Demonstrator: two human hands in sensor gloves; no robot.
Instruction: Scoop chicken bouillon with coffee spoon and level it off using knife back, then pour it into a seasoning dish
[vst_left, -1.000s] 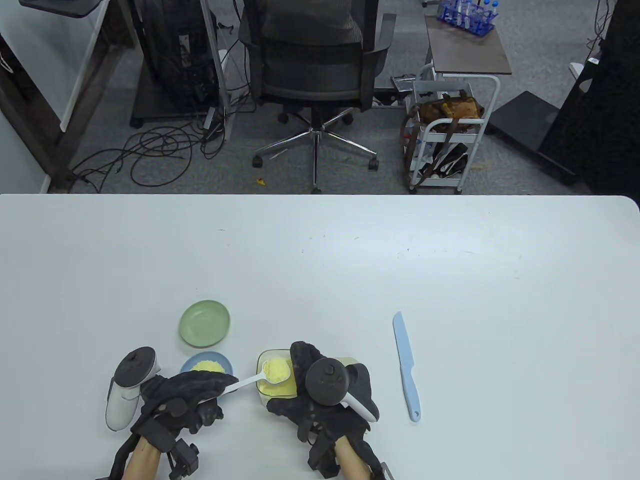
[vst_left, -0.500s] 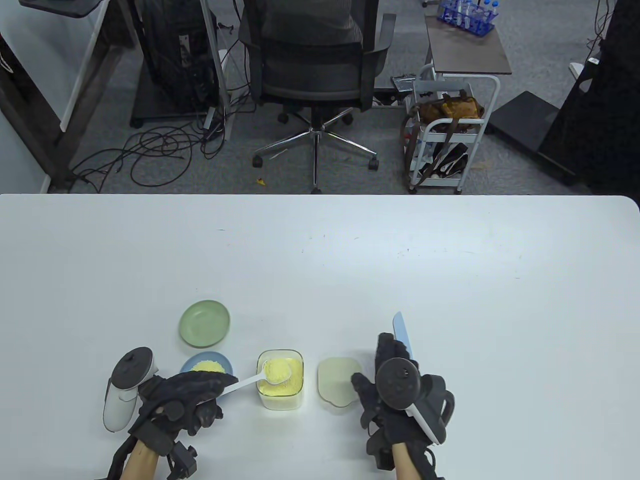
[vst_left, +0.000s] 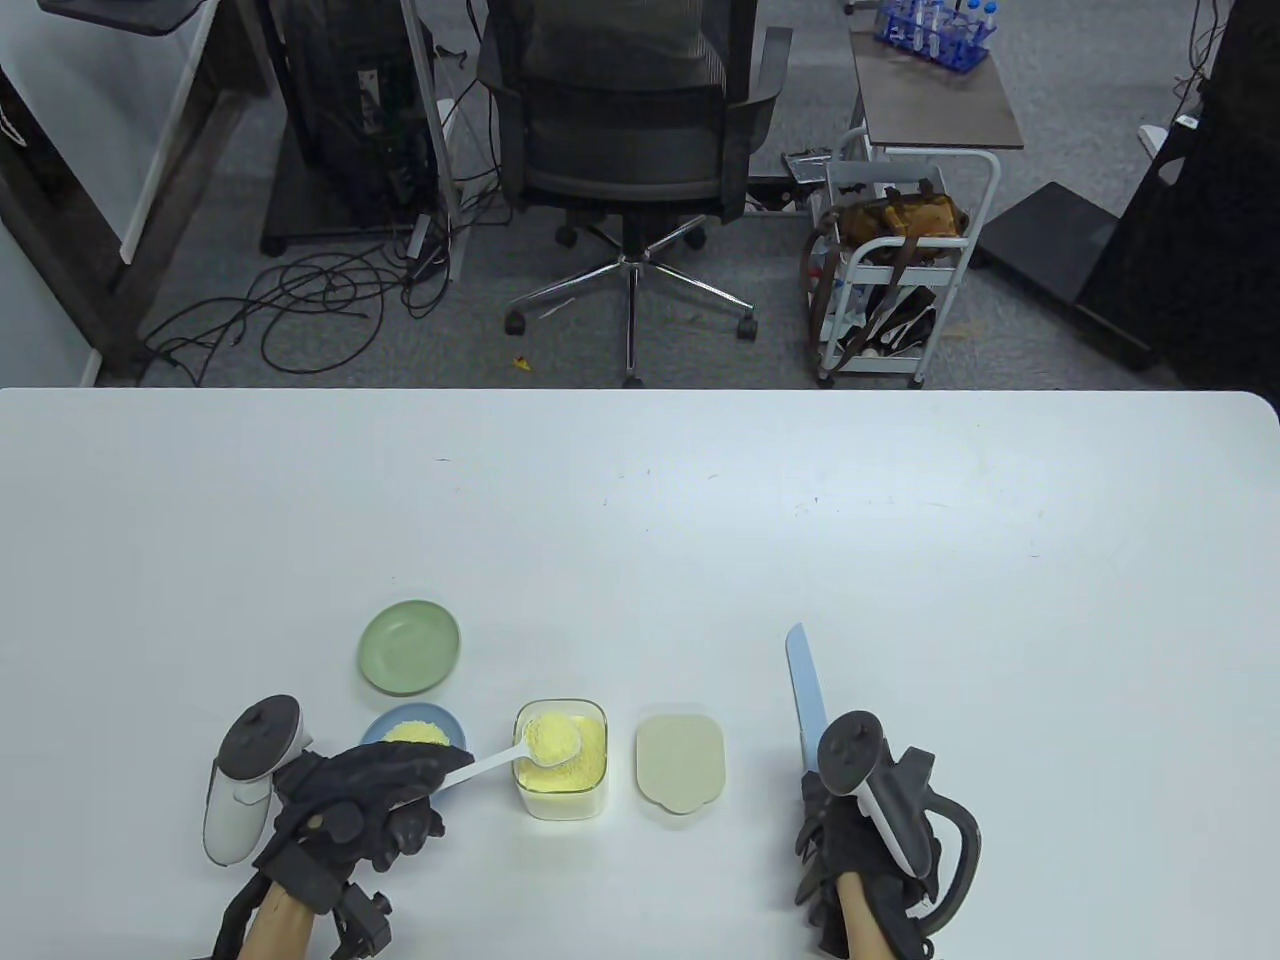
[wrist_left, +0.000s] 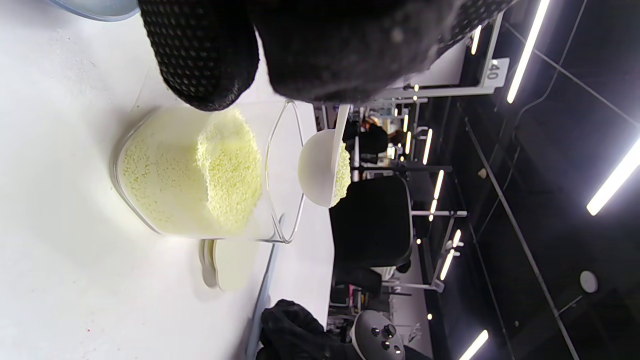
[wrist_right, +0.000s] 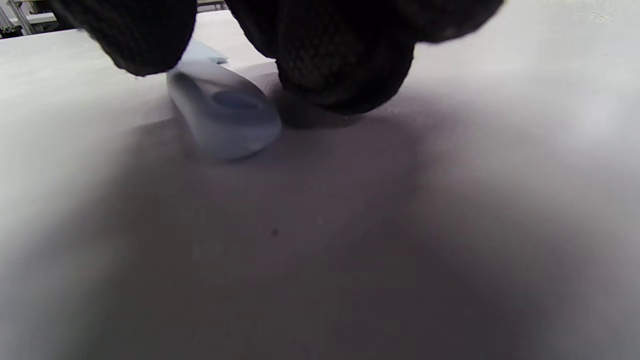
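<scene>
The left hand (vst_left: 355, 800) grips a heaped coffee spoon (vst_left: 552, 740) over the bouillon tub (vst_left: 562, 760). Right of the tub, the right hand (vst_left: 865, 840) closes around the knife (vst_left: 803, 690) handle; whether it is clasped yet cannot be told. Levelling likely follows, needing the knife lifted to the spoon.

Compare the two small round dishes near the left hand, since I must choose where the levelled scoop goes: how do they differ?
The green round dish lies farther from the person and holds nothing; the blue round dish lies nearer and already holds a heap of yellow granules. The green dish is fully in view, while the blue dish is partly covered by the left hand. Both are small, shallow and round, left of the clear bouillon container.
</scene>
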